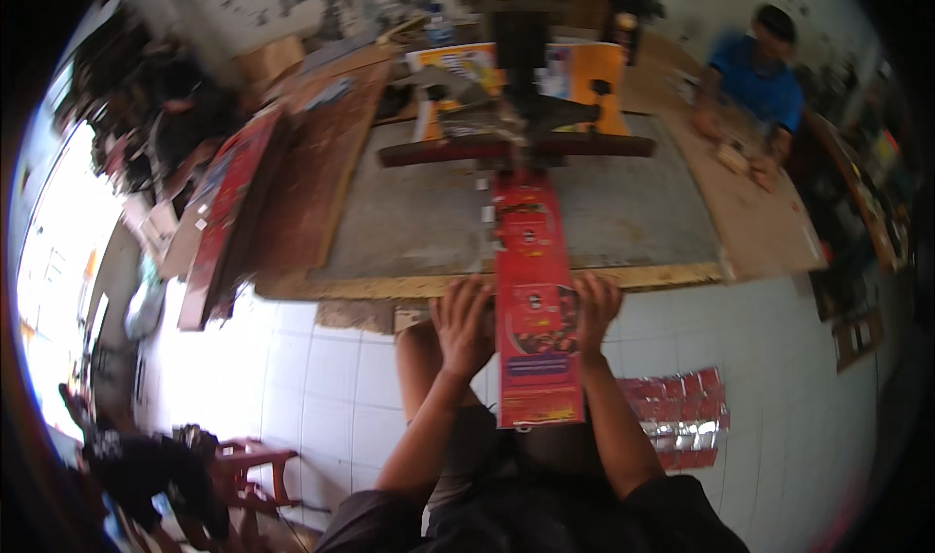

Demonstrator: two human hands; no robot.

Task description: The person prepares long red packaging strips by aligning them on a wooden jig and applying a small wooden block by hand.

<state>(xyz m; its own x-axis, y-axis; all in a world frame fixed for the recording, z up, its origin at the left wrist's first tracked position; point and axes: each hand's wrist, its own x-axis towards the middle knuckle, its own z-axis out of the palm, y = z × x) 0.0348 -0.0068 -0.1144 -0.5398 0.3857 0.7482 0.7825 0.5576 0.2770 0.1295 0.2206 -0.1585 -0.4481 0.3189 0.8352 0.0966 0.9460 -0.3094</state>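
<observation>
A long red printed packaging strip [535,261] runs from beneath the machine's crossbar [584,146] over the table's front edge. Its near end hangs above my lap. My left hand [464,325] is at the strip's left edge, its bent fingers by the table edge and its thumb not visible. On the opposite side my right hand [596,311] is closed at the strip's right edge, its fingers curled and partly hidden by the strip. The dark upright machine [518,51] stands on the grey tabletop [409,212], its long bar lying crosswise over the strip's far end.
A co-worker in a blue shirt [765,76] handles a small block at the right-hand board [755,202]. Red boards [234,227] lean at the left. Red and silver packaging sheets [677,417] lie on the tiled floor. A red stool [255,465] stands lower left.
</observation>
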